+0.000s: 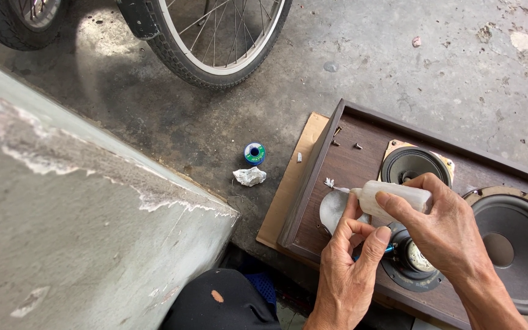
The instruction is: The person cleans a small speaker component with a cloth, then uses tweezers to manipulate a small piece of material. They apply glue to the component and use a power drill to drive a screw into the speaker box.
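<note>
My right hand (444,229) grips a soft white glue tube (392,197), its thin nozzle pointing left with a blob of white at the tip (330,183). My left hand (346,269) pinches the tube's neck from below with thumb and forefinger. Both hands hover over a brown wooden speaker cabinet (337,165) lying face up. Under the hands sits a small loose speaker driver showing its magnet (415,260), beside an empty round cutout (332,211). A mid-size black cone (412,164) and a large woofer (514,244) are mounted in the panel.
The cabinet rests on cardboard (288,183) on a stained concrete floor. A blue-green spool (254,153) and a crumpled white wad (250,176) lie to the left. Loose screws (357,146) sit on the panel. Bicycle wheels (215,43) stand behind; a grey concrete ledge (74,214) fills the left.
</note>
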